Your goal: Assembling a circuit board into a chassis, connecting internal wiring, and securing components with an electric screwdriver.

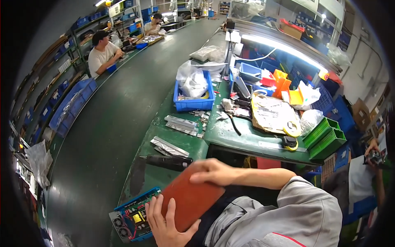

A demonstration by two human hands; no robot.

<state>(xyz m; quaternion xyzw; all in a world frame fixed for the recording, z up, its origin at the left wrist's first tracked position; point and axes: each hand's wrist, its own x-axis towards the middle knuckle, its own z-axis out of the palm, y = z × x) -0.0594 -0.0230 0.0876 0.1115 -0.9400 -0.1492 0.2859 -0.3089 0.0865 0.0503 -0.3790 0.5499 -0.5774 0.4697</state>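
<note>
Both of my hands are on a flat reddish-brown panel (197,201), which is tilted in front of my body. My left hand (170,222) lies along its lower left edge, fingers spread over the edge and thumb at the bottom. From above, my right hand (214,172) grips the upper edge, with the thumb on the face. Just left of the panel, and partly hidden by it and my left hand, is an open blue-cased electronic unit (142,218). Two fans, a circuit board, red wires and a yellow-wrapped part show in it. A black power screwdriver-like tool (168,161) lies beyond the panel.
Silver metal strips (181,124) and a blue bin with plastic bags (193,105) lie ahead. Right are a cardboard tray (273,113), a tape measure (290,143) and green slotted racks (325,138). A green conveyor (103,140) runs left; two people sit beyond it. Another person works at far right.
</note>
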